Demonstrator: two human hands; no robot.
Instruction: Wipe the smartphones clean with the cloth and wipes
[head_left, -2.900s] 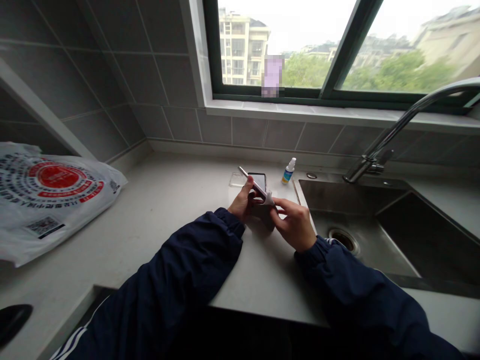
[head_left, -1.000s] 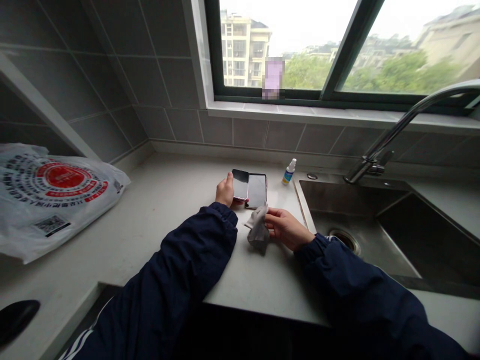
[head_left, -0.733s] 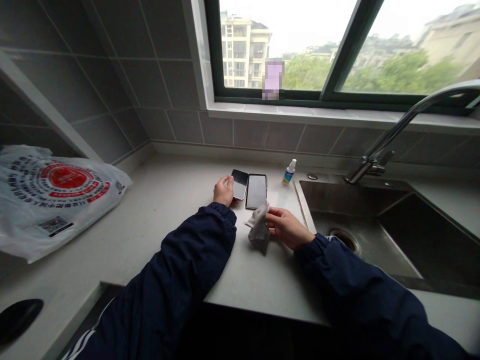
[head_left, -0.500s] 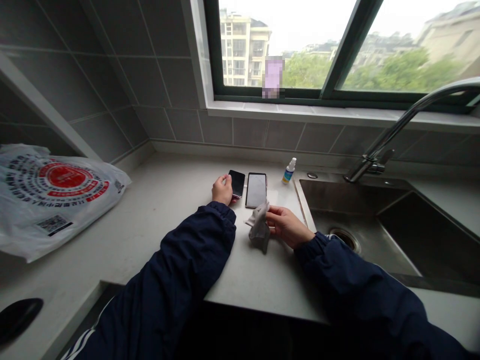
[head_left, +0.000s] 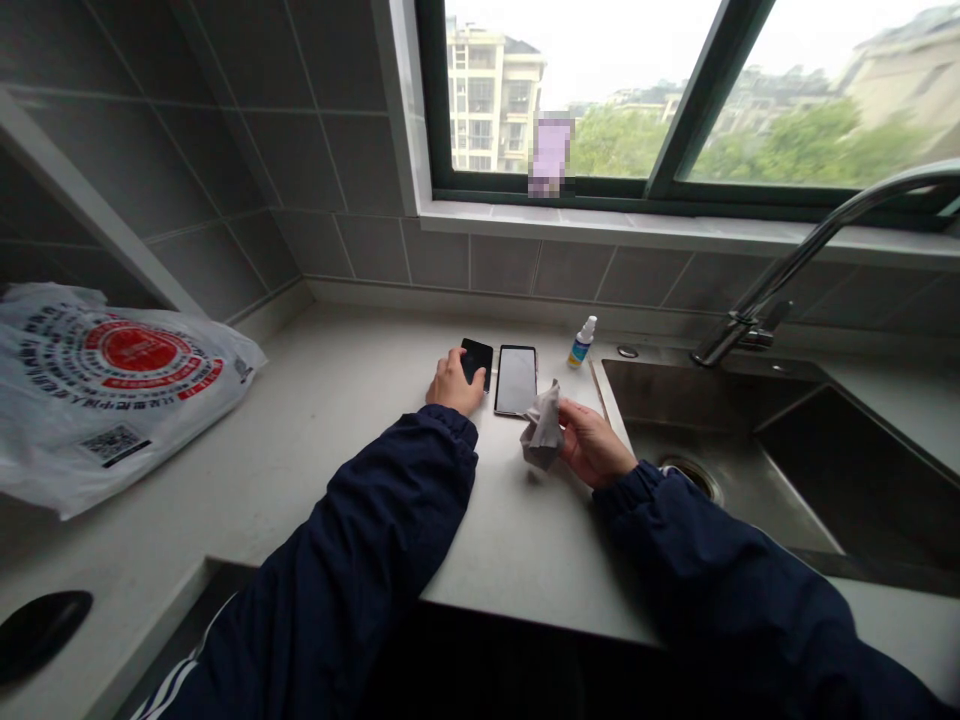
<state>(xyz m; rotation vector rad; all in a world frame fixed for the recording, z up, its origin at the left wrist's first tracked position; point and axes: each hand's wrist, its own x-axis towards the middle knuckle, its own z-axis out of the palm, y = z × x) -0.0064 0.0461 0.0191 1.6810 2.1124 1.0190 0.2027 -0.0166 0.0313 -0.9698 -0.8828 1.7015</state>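
Note:
My left hand [head_left: 457, 385] has its fingers and thumb round the near part of a black smartphone [head_left: 477, 358], which appears to lie on the white counter. Just right of it a second phone [head_left: 516, 380] lies flat, its screen pale grey. Between the thumb and fingers of my right hand [head_left: 592, 440] hangs a crumpled light grey cloth [head_left: 543, 435], held above the counter near that phone's lower right corner. A small spray bottle [head_left: 581, 343] with a white top and blue-yellow label stands upright beyond the right hand.
A steel sink [head_left: 690, 400] with a chrome faucet [head_left: 750, 300] is on the right. On the left lies a white plastic bag [head_left: 150, 430] with red and black print. A dark oval object [head_left: 41, 635] sits at lower left. Behind the counter is a tiled wall under a window.
My left hand has turned palm down over the black phone, which now looks lowered to the counter. The right hand has moved slightly right with the cloth, away from the other phone.

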